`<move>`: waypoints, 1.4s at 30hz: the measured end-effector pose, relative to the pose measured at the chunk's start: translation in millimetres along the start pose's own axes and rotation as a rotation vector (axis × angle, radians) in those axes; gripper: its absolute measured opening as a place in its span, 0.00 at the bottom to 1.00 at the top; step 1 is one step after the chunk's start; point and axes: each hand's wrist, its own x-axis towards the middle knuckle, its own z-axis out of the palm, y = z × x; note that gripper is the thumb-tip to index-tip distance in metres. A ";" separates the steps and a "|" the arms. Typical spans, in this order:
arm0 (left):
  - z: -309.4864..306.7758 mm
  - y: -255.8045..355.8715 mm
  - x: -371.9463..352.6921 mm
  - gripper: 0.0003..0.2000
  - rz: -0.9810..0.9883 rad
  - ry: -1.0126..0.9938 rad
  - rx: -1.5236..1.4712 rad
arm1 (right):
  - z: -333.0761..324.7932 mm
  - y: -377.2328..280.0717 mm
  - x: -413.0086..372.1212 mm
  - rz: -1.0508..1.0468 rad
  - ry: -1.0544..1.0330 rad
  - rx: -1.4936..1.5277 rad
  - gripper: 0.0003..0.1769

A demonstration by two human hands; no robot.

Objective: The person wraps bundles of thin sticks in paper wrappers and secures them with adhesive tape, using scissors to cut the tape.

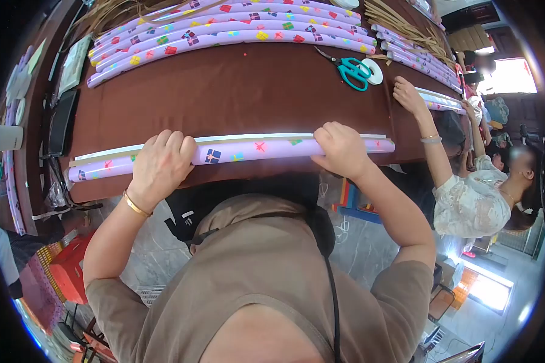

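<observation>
A long lilac paper roll (257, 150) printed with coloured gift boxes lies along the table's near edge. A pale strip runs along its far side. My left hand (163, 164) is wrapped over the roll's left part, a gold bangle at the wrist. Toward the right end, my right hand (340, 149) grips the same roll, fingers curled over the top and thumb on the near side. The undersides of both hands' fingers are hidden.
Similar rolls (224, 33) lie along the back of the brown table (218, 91). Teal scissors (352, 72) rest beside a white tape ring (372, 71). Brown paper strips (402, 27) lie at the back right. A co-worker (475, 199) works at the right with another roll. A black case (63, 123) sits left.
</observation>
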 end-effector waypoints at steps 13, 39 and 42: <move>-9.5 -8.1 11.3 0.09 -0.049 0.081 0.079 | -9.6 3.5 15.2 0.052 0.118 -0.097 0.20; 26.3 19.6 -18.7 0.24 -0.104 0.115 -0.070 | 25.0 -14.2 -18.1 0.115 0.156 -0.060 0.31; 24.1 20.9 -20.4 0.23 -0.084 0.119 -0.082 | 26.1 -14.4 -17.5 0.096 0.196 -0.012 0.30</move>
